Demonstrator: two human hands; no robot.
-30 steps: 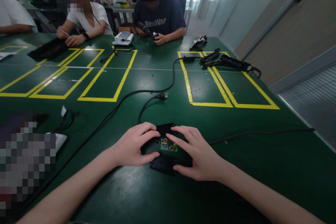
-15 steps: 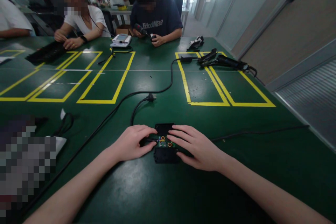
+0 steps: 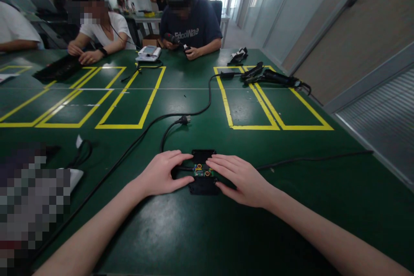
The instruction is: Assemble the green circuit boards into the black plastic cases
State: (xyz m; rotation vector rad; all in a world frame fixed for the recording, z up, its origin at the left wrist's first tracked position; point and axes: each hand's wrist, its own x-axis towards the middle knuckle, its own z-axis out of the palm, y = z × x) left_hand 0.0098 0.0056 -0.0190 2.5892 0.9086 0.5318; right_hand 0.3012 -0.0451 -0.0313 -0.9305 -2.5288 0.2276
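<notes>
Two black plastic casing halves, the upper one (image 3: 203,155) and the lower one (image 3: 203,187), lie on either side of a green circuit board (image 3: 203,172) with copper-wound ring coils. My left hand (image 3: 163,172) is at their left side, index fingertip at the upper half and thumb at the lower one, with a gap between. Across from it, my right hand (image 3: 244,179) lies with outstretched fingers over the board's right end and the upper half, its thumb touching the lower half. A black cable (image 3: 185,168) runs into the board from the left, under my left hand.
Beyond the hands lies a plug (image 3: 184,120). A long black cord (image 3: 155,118) crosses the green table (image 3: 207,233), and another cable (image 3: 310,158) runs right. Black tool-like parts (image 3: 274,77) rest near yellow tape. Across the table a person (image 3: 194,26) holds a power tool; others sit left.
My left thumb and index finger have spread further apart, from beside the cable to the casing halves. The lower half sits a little closer to the board. The camera view has shifted slightly.
</notes>
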